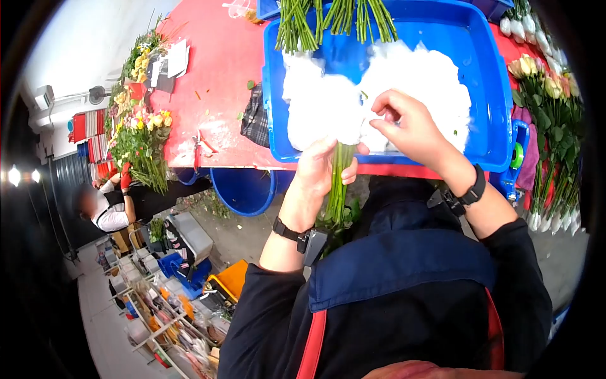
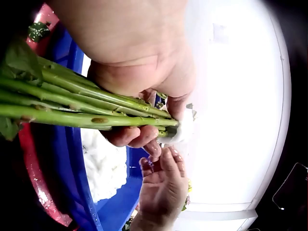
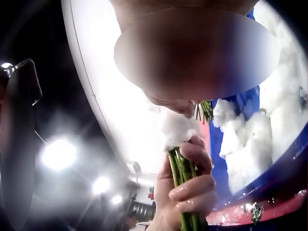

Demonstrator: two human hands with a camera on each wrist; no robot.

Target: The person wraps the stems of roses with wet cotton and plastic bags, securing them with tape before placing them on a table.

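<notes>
My left hand (image 1: 315, 170) grips a bunch of green stems (image 1: 339, 183), its fingers wrapped round them near the cut ends. White cotton (image 3: 175, 129) covers those ends in the right wrist view, just above the left hand (image 3: 190, 192). My right hand (image 1: 413, 129) is held over the blue tray's near side, fingers bent, a little right of the bunch. In the left wrist view the right hand (image 2: 163, 192) has its fingertips close by the cotton-covered ends; whether they hold a bit of cotton cannot be made out.
The blue tray (image 1: 489, 95) holds piles of white cotton (image 1: 423, 95), with stem bunches (image 1: 360, 19) across its far edge. Wrapped roses (image 1: 555, 126) lie at the right. On the red table (image 1: 221, 57) are scissors (image 1: 199, 146); a blue bucket (image 1: 243, 189) stands below. Another person (image 1: 113, 211) is at far left.
</notes>
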